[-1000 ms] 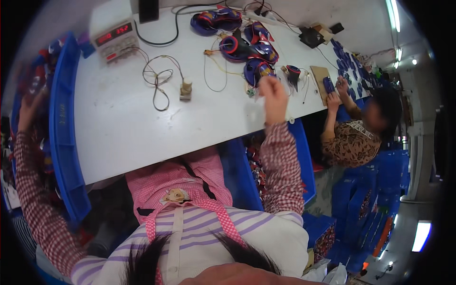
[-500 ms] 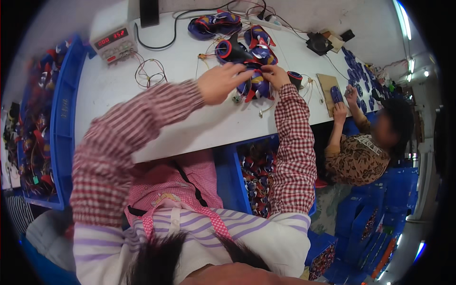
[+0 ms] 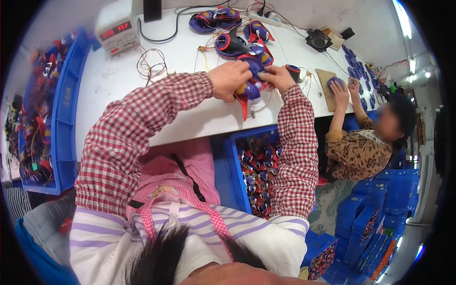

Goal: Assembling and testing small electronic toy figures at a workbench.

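Observation:
Over the near part of the white table (image 3: 190,102), both hands hold a purple plastic toy part (image 3: 251,66) with yellow and white markings. A pointed red piece (image 3: 244,108) hangs from its lower side. My left hand (image 3: 230,80) closes round its left side, fingers curled over it. At its right side, my right hand (image 3: 279,78) pinches it with thumb and fingers. Just beyond lies a similar purple toy part (image 3: 260,50), beside a black funnel-shaped piece with a red rim (image 3: 232,43). Another black cone with a red rim (image 3: 292,71) lies right of my right hand.
A power supply with red digits (image 3: 116,31) stands back left, loose wires (image 3: 151,61) near it. Blue crates of toy parts stand left (image 3: 69,111) and below the table edge (image 3: 232,156). At right, a co-worker (image 3: 361,149) handles a purple part on a board (image 3: 325,88).
The toy part between my hands has been lifted and turned, so a smooth purple face shows and the red piece points down. My left hand has moved from lying over it to gripping it.

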`<action>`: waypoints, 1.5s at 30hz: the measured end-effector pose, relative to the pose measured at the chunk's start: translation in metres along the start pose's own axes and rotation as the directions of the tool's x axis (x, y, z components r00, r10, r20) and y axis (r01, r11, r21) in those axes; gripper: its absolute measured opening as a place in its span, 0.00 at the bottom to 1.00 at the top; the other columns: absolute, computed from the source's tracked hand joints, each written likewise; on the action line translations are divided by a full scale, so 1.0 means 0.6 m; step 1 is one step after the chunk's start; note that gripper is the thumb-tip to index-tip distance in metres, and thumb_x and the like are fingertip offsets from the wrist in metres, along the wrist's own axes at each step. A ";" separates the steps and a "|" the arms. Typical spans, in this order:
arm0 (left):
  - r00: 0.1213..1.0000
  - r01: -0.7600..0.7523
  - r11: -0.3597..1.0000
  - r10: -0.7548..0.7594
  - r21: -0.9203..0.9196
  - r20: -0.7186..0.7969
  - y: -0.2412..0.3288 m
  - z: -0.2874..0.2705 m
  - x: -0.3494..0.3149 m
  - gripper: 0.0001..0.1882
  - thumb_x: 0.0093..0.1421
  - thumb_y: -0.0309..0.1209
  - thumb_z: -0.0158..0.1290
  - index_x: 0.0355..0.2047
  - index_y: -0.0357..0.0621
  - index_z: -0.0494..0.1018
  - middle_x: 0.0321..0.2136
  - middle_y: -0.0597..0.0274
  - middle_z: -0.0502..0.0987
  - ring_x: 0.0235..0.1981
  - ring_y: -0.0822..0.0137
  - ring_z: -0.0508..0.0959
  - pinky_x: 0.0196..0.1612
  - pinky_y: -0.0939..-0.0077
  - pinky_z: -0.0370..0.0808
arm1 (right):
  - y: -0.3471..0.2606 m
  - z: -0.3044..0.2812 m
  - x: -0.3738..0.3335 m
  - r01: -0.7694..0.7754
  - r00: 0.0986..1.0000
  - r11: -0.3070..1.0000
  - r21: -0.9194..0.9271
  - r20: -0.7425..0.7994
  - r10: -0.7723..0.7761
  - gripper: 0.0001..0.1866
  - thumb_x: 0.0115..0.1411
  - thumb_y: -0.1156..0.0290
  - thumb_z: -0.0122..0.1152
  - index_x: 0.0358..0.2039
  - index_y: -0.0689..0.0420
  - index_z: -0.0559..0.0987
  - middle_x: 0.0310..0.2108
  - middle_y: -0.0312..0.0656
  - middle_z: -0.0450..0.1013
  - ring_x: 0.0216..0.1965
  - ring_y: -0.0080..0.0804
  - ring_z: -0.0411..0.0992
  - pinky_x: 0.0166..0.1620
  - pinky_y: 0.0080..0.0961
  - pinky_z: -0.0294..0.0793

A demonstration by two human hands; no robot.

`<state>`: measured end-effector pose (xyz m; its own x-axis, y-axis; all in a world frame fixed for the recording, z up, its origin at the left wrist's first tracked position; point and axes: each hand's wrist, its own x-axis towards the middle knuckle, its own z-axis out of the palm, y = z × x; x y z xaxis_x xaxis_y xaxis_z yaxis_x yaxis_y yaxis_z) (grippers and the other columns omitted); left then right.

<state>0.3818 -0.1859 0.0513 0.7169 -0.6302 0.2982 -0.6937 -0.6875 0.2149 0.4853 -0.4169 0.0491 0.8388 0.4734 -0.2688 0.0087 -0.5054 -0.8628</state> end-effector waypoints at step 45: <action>0.054 0.978 0.125 -0.924 -0.168 -0.378 -0.091 -0.087 -0.621 0.58 0.39 0.58 0.68 0.61 0.30 0.56 0.53 0.42 0.62 0.56 0.49 0.63 0.59 0.54 0.60 | -0.097 0.382 -0.002 0.450 0.778 0.753 -0.481 -0.203 -0.595 0.34 0.50 0.43 0.66 0.39 0.66 0.78 0.28 0.53 0.76 0.35 0.43 0.76 0.39 0.31 0.74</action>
<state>0.1489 0.1050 -0.0231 0.6531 0.7381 0.1692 0.6022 -0.6418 0.4748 0.3592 -0.2225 0.0014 0.7580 0.5223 0.3908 0.6455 -0.5146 -0.5643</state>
